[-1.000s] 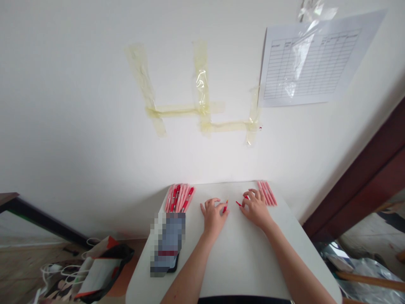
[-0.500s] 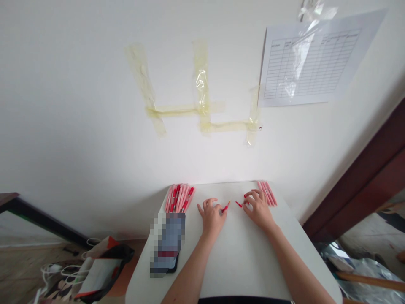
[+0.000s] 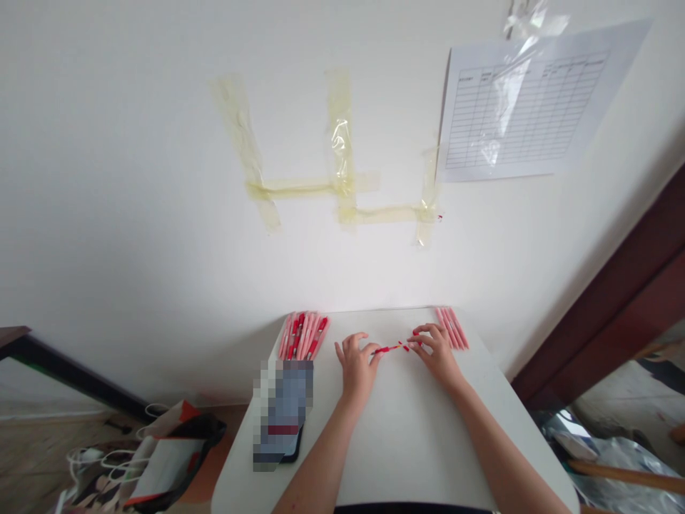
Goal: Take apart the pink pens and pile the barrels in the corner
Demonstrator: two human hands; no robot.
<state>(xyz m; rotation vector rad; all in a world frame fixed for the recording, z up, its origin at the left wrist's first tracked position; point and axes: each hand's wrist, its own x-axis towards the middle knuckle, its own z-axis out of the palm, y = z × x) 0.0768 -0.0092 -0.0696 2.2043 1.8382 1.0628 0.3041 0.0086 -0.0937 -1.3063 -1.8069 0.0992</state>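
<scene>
Between thumb and forefinger, my left hand (image 3: 357, 368) pinches a thin red pen piece (image 3: 382, 350) whose yellowish end points right. My right hand (image 3: 434, 351) is closed in a pinch beside it, the other fingers curled. Small red pen parts (image 3: 405, 348) show at its fingertips, close to the yellowish end; whether they touch it I cannot tell. Another bit of red (image 3: 416, 333) shows by the right forefinger, partly hidden. Left of my left hand lies a pile of pink and red pens (image 3: 304, 335). Several pink pen barrels (image 3: 452, 328) lie side by side behind my right hand.
A pixelated phone (image 3: 283, 414) lies on the left of the white table (image 3: 407, 442). The table's back edge meets the wall, which carries yellowed tape (image 3: 342, 143) and a taped paper form (image 3: 524, 114). Bags (image 3: 171, 457) stand on the floor at left.
The red piece in my left hand has turned from pointing up-right to nearly level, its yellowish end now close to the red parts at my right fingertips. Both hands have stayed nearly in place.
</scene>
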